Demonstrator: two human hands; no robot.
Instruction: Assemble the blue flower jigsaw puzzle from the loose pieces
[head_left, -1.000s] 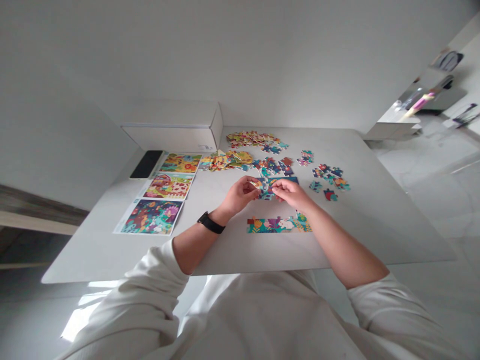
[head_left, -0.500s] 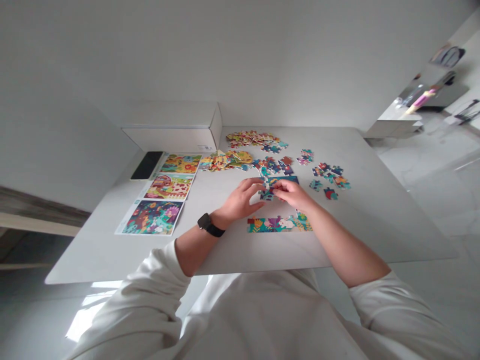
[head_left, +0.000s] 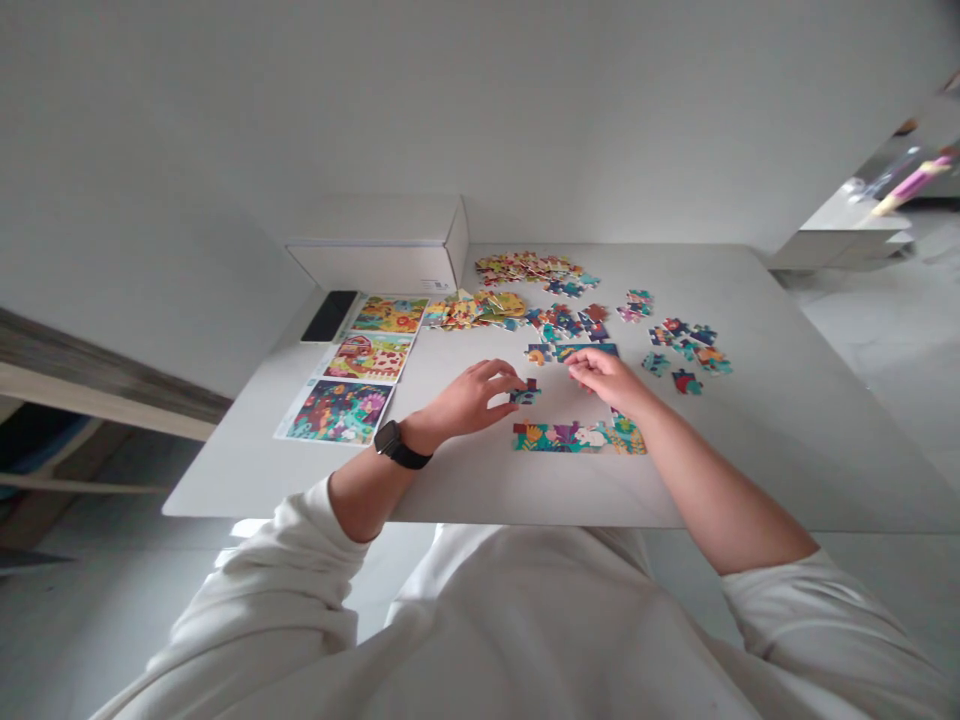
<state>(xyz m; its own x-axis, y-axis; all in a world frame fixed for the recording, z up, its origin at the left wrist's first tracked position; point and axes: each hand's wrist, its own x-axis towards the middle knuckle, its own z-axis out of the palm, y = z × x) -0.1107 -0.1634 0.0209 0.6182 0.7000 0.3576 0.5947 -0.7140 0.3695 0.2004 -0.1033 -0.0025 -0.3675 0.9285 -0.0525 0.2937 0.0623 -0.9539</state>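
Note:
My left hand [head_left: 471, 397] rests on the white table [head_left: 787, 440], and its fingertips pinch a small dark puzzle piece [head_left: 525, 393]. My right hand [head_left: 609, 375] lies just to the right, its fingers curled against a joined blue strip of pieces [head_left: 574, 352]. A finished row of pieces with flowers [head_left: 577, 437] lies in front of both hands. A black watch [head_left: 397, 446] sits on my left wrist.
Loose piles of puzzle pieces [head_left: 525, 268] spread across the far table, with more to the right [head_left: 686, 345]. Three picture cards [head_left: 341, 410] lie at the left beside a black phone [head_left: 330, 315]. A white box [head_left: 382, 245] stands at the back left.
My hands have come apart and lowered toward the table. The left hand has drawn the small piece away from the blue strip. The view has shifted, so the table sits further right.

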